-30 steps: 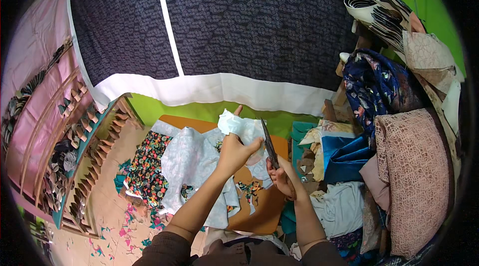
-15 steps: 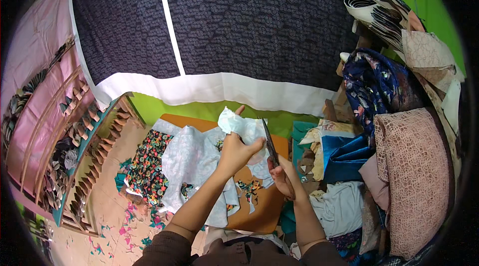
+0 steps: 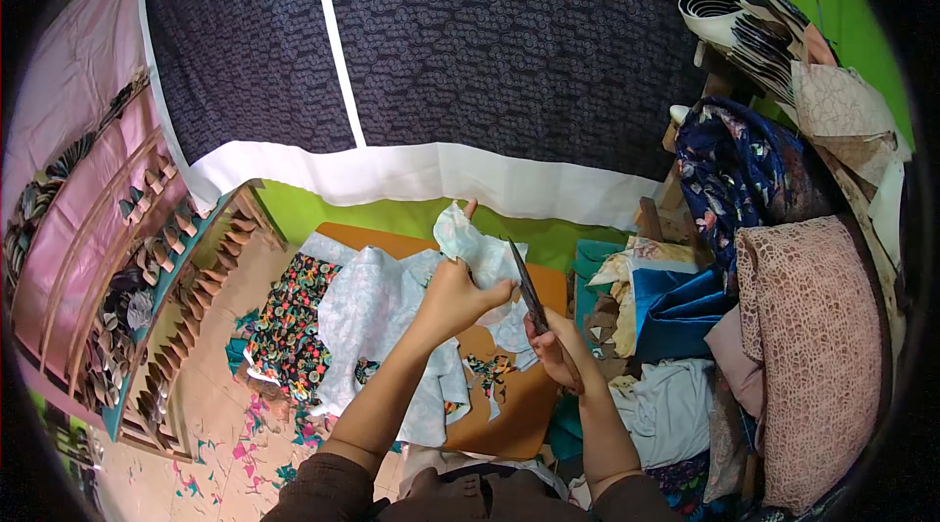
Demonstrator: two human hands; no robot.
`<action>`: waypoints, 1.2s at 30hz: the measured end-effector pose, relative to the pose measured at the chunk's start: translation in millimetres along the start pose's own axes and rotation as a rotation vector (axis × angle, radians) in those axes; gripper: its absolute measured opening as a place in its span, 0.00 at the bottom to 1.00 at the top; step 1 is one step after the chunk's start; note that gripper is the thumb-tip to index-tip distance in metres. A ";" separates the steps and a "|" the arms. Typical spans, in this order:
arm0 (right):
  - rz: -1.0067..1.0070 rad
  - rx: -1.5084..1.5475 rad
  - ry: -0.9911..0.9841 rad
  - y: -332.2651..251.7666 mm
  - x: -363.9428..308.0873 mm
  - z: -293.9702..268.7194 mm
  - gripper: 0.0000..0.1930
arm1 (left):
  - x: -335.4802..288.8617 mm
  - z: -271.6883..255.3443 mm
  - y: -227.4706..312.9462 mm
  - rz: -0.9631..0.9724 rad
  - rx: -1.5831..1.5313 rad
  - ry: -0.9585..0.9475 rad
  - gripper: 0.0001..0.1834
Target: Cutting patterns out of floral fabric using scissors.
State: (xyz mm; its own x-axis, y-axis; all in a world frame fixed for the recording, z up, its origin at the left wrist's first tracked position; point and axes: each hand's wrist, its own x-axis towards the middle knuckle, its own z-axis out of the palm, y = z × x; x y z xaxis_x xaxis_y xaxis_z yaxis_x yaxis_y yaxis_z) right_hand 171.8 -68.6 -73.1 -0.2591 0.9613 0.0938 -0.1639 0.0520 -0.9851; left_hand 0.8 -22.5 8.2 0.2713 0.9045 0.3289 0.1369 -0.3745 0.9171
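My left hand is closed on a small piece of pale, whitish-blue cloth, held up above the table. One fingertip shows beyond the cloth's upper edge. Dark scissors are in my right hand, their blades pointing up and slightly left, close to the cloth's right side. Below lies a pale fabric with its wrong side up, next to a black floral fabric. Small floral offcuts rest on the orange-brown table under my hands.
At left stands a wooden rack filled with shoe lasts. Scraps litter the floor. To the right are heaped fabrics: blue satin, white cloth and pink lace. A dark patterned cloth hangs ahead.
My left hand has shifted slightly, and the pale cloth in it hangs at a somewhat different angle. The scissors' tips have moved a little left and down.
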 end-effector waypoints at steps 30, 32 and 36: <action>-0.107 -0.315 0.077 -7.1 -3.1 8.4 0.29 | 9.5 2.0 -39.0 0.218 0.134 0.112 0.51; -0.074 -0.306 0.043 -15.2 -3.1 8.8 0.31 | 6.0 3.5 -26.7 0.096 0.055 0.060 0.52; -0.041 -0.323 0.053 -9.4 -0.3 8.9 0.31 | 4.4 -0.9 -23.3 0.068 -0.004 0.041 0.54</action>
State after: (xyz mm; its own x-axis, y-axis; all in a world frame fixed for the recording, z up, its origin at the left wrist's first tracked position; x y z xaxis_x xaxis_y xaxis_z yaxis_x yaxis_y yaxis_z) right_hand 165.0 -71.8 -62.6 -0.2072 0.9690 0.1347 0.1399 0.1656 -0.9762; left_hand -2.1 -9.6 -11.5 0.2404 0.8845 0.3998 0.1159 -0.4351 0.8929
